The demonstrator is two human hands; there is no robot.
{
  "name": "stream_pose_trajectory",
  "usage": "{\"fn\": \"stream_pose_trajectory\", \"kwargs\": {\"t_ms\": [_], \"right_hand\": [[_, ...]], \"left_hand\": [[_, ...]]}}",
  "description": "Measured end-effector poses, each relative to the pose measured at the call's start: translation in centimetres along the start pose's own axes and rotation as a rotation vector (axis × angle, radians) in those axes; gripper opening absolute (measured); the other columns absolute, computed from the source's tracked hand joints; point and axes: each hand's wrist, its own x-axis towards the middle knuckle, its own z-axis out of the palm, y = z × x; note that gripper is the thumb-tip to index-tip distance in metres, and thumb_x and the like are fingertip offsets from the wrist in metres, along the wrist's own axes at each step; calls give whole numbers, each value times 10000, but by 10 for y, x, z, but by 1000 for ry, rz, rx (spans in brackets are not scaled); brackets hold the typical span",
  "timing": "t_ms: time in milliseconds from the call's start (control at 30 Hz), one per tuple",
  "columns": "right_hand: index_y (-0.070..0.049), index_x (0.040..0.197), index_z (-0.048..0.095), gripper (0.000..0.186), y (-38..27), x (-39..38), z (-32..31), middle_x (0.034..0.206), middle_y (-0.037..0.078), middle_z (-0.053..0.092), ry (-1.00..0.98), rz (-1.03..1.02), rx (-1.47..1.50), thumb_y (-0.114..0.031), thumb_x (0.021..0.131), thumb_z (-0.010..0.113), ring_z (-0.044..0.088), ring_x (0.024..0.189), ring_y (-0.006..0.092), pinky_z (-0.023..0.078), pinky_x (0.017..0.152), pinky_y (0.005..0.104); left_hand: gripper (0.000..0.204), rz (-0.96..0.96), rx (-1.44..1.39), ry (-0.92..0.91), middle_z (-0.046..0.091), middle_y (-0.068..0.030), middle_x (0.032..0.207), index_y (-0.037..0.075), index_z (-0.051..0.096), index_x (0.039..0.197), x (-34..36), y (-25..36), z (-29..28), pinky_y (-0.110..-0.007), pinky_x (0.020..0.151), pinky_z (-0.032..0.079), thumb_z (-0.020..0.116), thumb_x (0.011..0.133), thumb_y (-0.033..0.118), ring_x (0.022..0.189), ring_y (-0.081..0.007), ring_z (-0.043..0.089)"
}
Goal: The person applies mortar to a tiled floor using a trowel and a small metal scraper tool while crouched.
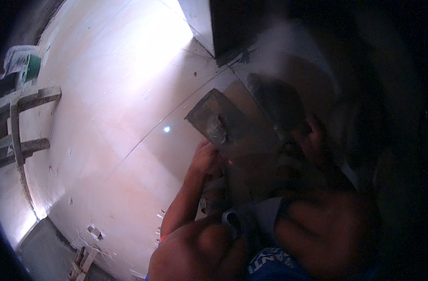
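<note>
My left hand (pixel 208 159), near the centre, is closed at the near edge of a flat rectangular plate (pixel 202 112) stained with mortar. A grey lump of mortar (pixel 217 129) sits on the plate's face. In deep shadow to the right, my right hand (pixel 312 138) is curled at the near end of a dark flat tool (pixel 277 100) that looks like a trowel. The tool points away from me and to the left, apart from the plate. The darkness hides its handle and most of that hand's fingers.
Large pale tiles (pixel 129 103) spread below, with bright light at the top. A dark-sided upright corner (pixel 211 33) stands at the far side. At left are a wooden frame (pixel 17 122) and a green roll (pixel 31 68). Wood scraps (pixel 85 262) lie at lower left.
</note>
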Motion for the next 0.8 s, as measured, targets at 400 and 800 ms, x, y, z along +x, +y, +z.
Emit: {"fn": "stream_pose_trajectory", "kwargs": {"t_ms": [400, 800], "right_hand": [[14, 1013, 504, 313, 55, 77, -19, 947, 143, 563, 338, -38, -260, -179, 788, 606, 548, 889, 228, 437, 776, 325], [-29, 1060, 495, 311, 24, 143, -50, 950, 150, 553, 142, -239, -651, -131, 778, 576, 548, 891, 283, 436, 768, 366]], "left_hand": [[270, 77, -263, -143, 513, -178, 1104, -25, 474, 1106, 15, -25, -9, -380, 819, 467, 461, 869, 105, 979, -298, 537], [327, 15, -331, -189, 496, -180, 1141, -36, 457, 1121, 14, -28, -20, -462, 901, 395, 518, 811, 48, 1033, -324, 498]]}}
